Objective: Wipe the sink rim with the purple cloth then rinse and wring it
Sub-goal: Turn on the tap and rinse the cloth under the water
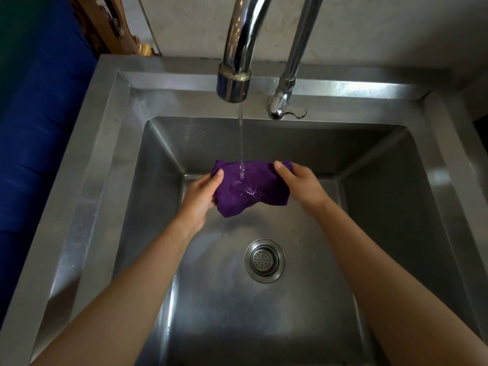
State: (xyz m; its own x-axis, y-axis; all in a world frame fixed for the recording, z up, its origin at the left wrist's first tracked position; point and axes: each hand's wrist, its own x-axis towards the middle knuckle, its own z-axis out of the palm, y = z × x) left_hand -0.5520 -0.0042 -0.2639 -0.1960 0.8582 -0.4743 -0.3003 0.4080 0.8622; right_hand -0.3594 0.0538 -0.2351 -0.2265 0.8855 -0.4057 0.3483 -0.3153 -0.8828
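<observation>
You are at the rinse part now, by the look of it. Your left hand (202, 192) grips the left edge of the cloth (244, 187), fingers curled under it and thumb on top. Your right hand (295, 180) pinches the right edge the same way. The cloth hangs spread between your hands, over the middle of the sink (105, 143) bowl and well above the drain (264, 261). Water (240, 143) runs in a thin stream from the tap (233, 83) and lands near the middle of the cloth. To rinse well, keep the cloth open and flat, and slide it side to side so the water hits every part, not just one spot. Turn it over too, so the other face gets wet. Keep your hold firm (wet cloth gets heavy and slippery). Keep it low in the bowl so less water should splash on the rim. When the water runs off clean, bunch the cloth up in both hands and twist hard to squeeze it out. The lever (286, 112) sits just right of the tap; I think you will want to shut it then.
</observation>
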